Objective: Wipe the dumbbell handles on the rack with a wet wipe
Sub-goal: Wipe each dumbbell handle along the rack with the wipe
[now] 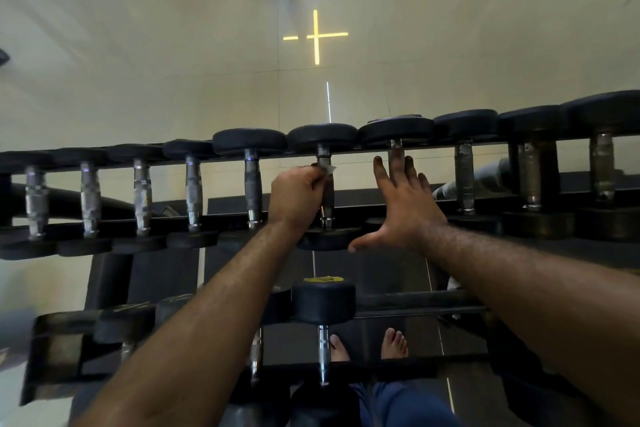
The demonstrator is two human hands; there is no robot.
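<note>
Nearest, lower tier of the rack (415,302): we count one dumbbell with a yellow-marked head (323,302) standing clear, its chrome handle running down toward our bare feet (367,345); further heads sit to its left, partly hidden under our left forearm, number uncertain. Middle ground, our left hand (298,198): clenched around the wet wipe (327,169), of which only a small pale corner shows above the knuckles, pressed on the handle being wiped (325,180) in the upper tier. Our right hand (401,204): released, fingers spread flat, lying over the neighbouring handle (394,146); whether it presses down or only hovers we cannot tell. Method note, our judgement: keep the wipe wrapped round the full bar, travel collar to collar, twist to reach the underside, and steady the row with the flat hand so nothing rolls. Upper tier, contents: nine dumbbells side by side, black heads fore and aft, handles across the gap; those far right (602,163) look duller and blotched, those far left (36,198) brighter. Beyond: pale tiled floor (173,62) with a yellow cross marking (316,35).
</note>
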